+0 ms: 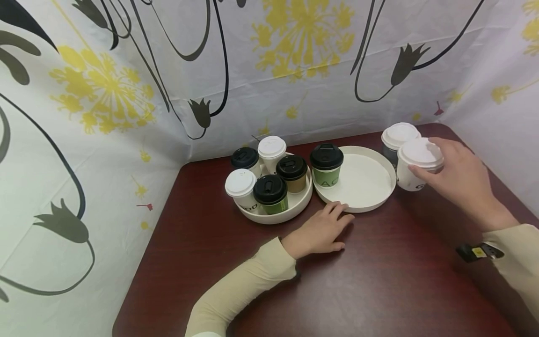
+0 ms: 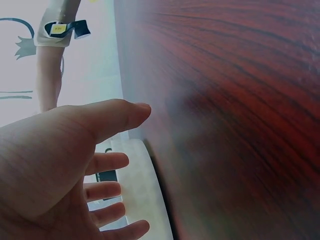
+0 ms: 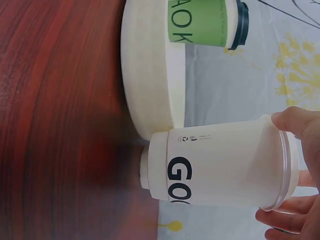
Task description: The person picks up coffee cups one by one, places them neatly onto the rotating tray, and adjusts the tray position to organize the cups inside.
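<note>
My right hand [image 1: 463, 178] grips a white lidded paper cup [image 1: 414, 174] by its lid, thumb on one side and fingers on the other. The cup is upright, right beside the right-hand rim of a round cream tray [image 1: 372, 171]; black lettering shows on it in the right wrist view. Behind it stands a dark cup with a white lid [image 1: 397, 135], partly hidden. A green cup with a black lid [image 1: 326, 168] sits on the left part of that tray. My left hand [image 1: 317, 231], fingers spread and relaxed, lies at the tray's front rim.
A second round cream tray [image 1: 296, 210] to the left bears several lidded cups, among them a green cup [image 1: 273, 206] and a brown cup [image 1: 296, 183]. Both trays stand on a dark red-brown table [image 1: 379, 271]. A patterned white cloth [image 1: 273, 70] hangs behind and at the sides.
</note>
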Motion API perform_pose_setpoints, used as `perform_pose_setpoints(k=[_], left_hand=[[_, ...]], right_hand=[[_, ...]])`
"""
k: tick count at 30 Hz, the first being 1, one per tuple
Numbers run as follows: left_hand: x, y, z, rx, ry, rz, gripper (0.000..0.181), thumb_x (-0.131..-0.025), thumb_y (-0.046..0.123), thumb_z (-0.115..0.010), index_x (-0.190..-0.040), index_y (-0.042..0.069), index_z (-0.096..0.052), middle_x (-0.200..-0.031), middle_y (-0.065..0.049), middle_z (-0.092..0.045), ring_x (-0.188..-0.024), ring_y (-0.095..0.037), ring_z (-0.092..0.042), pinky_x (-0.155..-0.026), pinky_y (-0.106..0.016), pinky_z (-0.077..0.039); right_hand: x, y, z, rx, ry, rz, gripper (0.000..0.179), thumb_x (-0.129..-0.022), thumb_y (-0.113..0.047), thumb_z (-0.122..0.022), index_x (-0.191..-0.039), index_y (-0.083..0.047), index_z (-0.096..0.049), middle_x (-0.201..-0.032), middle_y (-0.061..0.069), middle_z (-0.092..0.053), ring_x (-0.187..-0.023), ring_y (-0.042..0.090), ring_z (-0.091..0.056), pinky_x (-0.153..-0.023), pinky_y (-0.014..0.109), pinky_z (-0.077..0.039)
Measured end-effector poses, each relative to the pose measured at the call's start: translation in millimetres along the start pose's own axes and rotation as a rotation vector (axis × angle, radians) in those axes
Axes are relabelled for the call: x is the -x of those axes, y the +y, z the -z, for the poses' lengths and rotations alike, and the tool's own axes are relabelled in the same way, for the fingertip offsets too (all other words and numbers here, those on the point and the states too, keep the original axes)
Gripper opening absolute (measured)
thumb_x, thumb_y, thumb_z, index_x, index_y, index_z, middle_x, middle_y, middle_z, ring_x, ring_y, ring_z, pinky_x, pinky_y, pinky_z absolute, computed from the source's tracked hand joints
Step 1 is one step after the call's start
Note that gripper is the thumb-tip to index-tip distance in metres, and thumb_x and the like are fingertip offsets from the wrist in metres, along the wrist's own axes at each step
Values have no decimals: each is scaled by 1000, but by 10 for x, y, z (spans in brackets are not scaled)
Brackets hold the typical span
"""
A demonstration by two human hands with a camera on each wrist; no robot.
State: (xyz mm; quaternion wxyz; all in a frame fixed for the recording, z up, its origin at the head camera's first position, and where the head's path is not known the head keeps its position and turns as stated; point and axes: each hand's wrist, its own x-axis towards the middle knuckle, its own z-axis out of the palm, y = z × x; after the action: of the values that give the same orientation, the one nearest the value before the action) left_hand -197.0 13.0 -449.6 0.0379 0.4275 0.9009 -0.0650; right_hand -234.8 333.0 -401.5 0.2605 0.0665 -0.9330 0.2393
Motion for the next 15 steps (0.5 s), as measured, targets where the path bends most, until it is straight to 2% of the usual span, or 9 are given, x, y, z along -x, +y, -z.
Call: perform_pose_setpoints(k=[7,15], left_hand=[[4,1,-5,4,-3,2,73,-91,51,-65,-151,21,-37,-160,-5,-26,-149,-24,-26,-112,-33,-43],[1,-4,-14,6,3,0,73,-90,51,-66,-150,21,-37,-160,-5,-26,-149,-23,-25,-112,-33,-43]], right_hand=[[-4,-121,56,-10,28,34,74,-76,-27,-82,-139,-2,-52,-132,28,-57,-114,48,-52,-86,61,-38],[-5,-319,86,-23,81,85,71,-71,-25,-84,-133,-3,-57,-129,25,-60,-110,46,-55,-82,60,-39]])
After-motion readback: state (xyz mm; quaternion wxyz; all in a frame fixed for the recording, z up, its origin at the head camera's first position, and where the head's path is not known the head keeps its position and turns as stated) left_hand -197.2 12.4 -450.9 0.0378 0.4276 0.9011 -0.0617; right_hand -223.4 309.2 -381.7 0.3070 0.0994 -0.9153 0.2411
